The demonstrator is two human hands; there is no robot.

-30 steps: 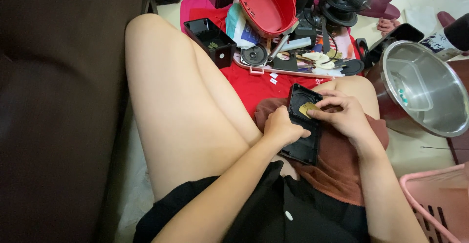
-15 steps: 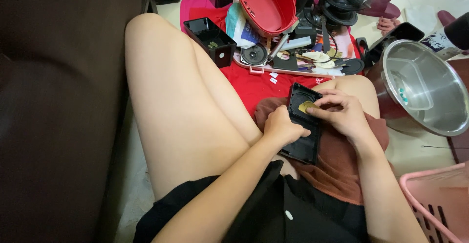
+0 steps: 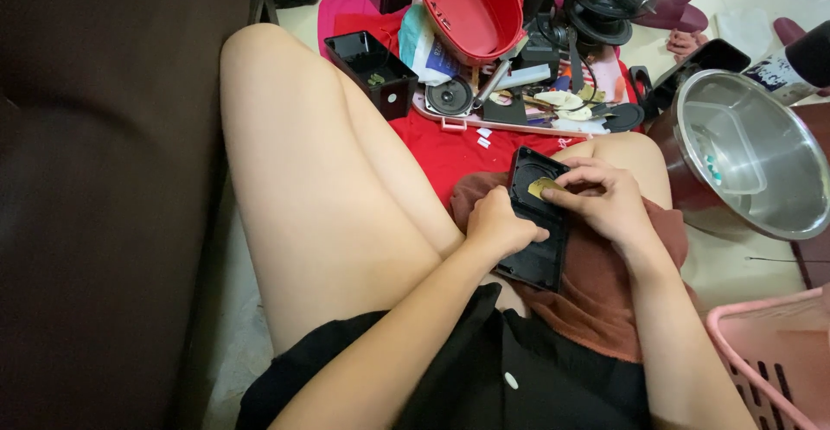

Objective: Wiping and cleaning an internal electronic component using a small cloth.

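Two hands on one black panel [image 3: 538, 240] in the lap: left hand [image 3: 499, 222] grips its edge, right hand [image 3: 605, 201] pinches one gold piece [image 3: 543, 187] on it. One red bowl [image 3: 471, 6], one steel pot [image 3: 748, 158] beyond.

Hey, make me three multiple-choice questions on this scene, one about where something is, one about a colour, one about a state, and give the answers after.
1. Where does the black panel rest?
A. on the person's lap
B. inside the steel bowl
C. on the sofa

2. What colour is the oval tub at the top?
A. blue
B. red
C. white

3. What is the left hand doing?
A. hanging free
B. gripping the drill
C. holding the panel's edge

Answers:
1 A, it lies on the brown cloth over the thigh.
2 B, its walls and rim are plainly red.
3 C, its fingers wrap the panel's left edge while the right hand presses a small brass piece.
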